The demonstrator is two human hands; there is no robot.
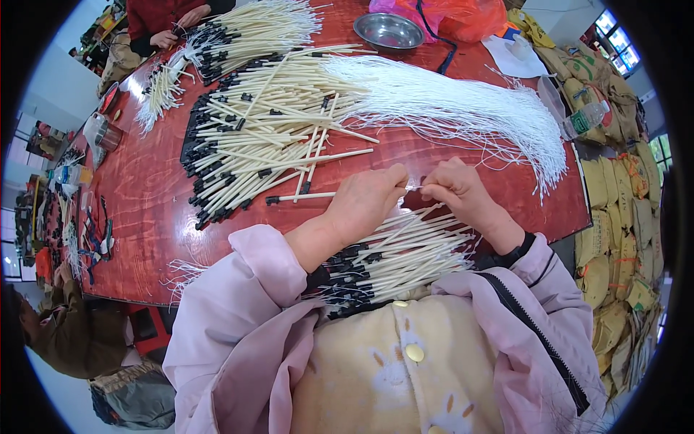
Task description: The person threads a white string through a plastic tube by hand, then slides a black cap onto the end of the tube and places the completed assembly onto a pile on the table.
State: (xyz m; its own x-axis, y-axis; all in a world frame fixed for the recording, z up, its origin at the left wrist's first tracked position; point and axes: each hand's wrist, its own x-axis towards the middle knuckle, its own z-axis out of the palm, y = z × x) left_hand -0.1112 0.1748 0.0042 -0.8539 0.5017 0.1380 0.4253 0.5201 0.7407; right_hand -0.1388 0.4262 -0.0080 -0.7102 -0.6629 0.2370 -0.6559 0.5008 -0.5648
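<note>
My left hand (367, 197) is closed round a thin cream stick (307, 196) with a black tip, which juts out to the left of the palm. My right hand (464, 194) is closed in a pinch on a white string (415, 189), a short bit of which shows between the two hands. Below both hands, against my body, lies a bundle of similar cream sticks (416, 253), black ends to the left. A large heap of these sticks (253, 137) spreads just beyond my left hand. Past my right hand stretches a long hank of white strings (463, 98).
A metal bowl (389, 31) and red and pink plastic bags (463, 18) sit at the far side of the red table (144, 224). A plastic bottle (587, 119) lies by the right edge. Stacked sacks (614, 239) line the right. Other people sit far left and left.
</note>
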